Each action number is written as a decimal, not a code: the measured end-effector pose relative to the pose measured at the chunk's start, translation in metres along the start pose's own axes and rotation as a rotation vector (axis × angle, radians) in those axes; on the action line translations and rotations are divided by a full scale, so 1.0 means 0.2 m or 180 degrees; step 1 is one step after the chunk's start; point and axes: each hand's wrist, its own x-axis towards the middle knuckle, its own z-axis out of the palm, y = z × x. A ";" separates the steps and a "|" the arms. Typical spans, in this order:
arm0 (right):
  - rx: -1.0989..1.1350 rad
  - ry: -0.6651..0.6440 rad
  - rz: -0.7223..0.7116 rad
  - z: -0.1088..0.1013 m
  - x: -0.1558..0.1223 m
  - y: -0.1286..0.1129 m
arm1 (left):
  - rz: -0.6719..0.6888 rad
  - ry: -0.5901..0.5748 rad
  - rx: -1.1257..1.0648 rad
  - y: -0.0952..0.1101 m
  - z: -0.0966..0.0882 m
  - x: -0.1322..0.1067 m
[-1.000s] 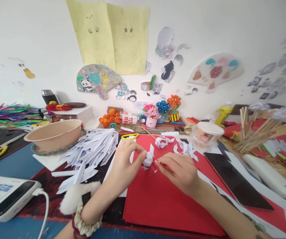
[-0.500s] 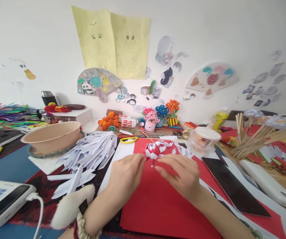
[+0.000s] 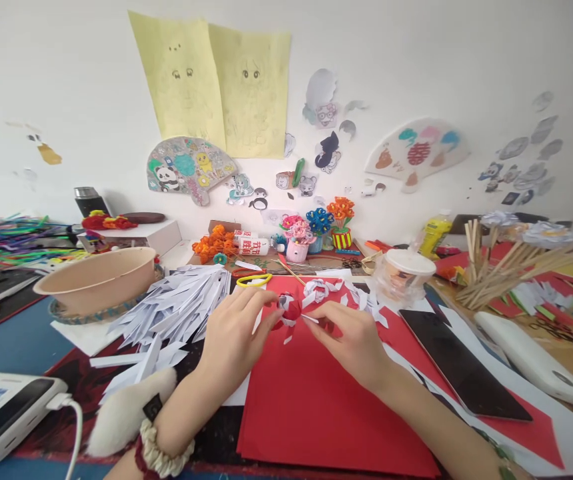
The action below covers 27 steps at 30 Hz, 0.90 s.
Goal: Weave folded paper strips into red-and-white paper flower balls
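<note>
A small red and white folded-paper piece [image 3: 291, 310] is held just above a stack of red paper [image 3: 311, 407]. My left hand [image 3: 241, 327] grips its left side between thumb and fingers. From the right, my right hand [image 3: 351, 343] pinches a white paper strip [image 3: 310, 320] that sticks out of the piece; part of that strip is hidden by the fingers. Another white folded-paper chain [image 3: 322, 289] lies right behind, near a thin stick with a red tip [image 3: 290, 268]. To the left spreads a pile of folded white paper strips [image 3: 176, 303].
Yellow-handled scissors [image 3: 254, 280] lie behind my left hand. At left are a beige basin [image 3: 96, 280] and a white device with a cable [image 3: 11, 413]. On the right lie a black phone [image 3: 461, 363], a lidded tub [image 3: 409, 273] and a white power bank [image 3: 531, 360].
My left hand has closed around the folded-paper piece, which has shifted left and turned. My right hand has gone from loosely open to pinching a strip. The view has shifted slightly.
</note>
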 end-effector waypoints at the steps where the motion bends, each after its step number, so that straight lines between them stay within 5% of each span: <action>1: 0.0024 -0.0041 0.0014 0.00 0.00 0.00 | 0.0117 -0.0001 -0.0088 0.00 -0.01 0.00; 7: 0.0201 -0.0092 0.0251 -0.01 0.01 -0.02 | 0.0313 -0.0463 -0.0015 0.02 0.01 0.01; 11: 0.0308 -0.0008 0.1237 -0.01 0.02 -0.02 | 0.0081 -0.0431 -0.0029 0.03 0.03 0.00; 15: 0.1683 -0.1200 0.2397 0.01 0.02 0.00 | 0.0014 -0.0357 -0.0129 0.04 0.02 0.00; 18: 0.2615 -0.1605 0.2588 0.03 0.01 0.01 | -0.0003 -0.0395 -0.0169 0.06 0.02 0.00; 27: 0.3458 -0.1506 0.3002 0.03 0.02 0.00 | 0.0003 -0.0363 0.0156 0.08 0.05 -0.01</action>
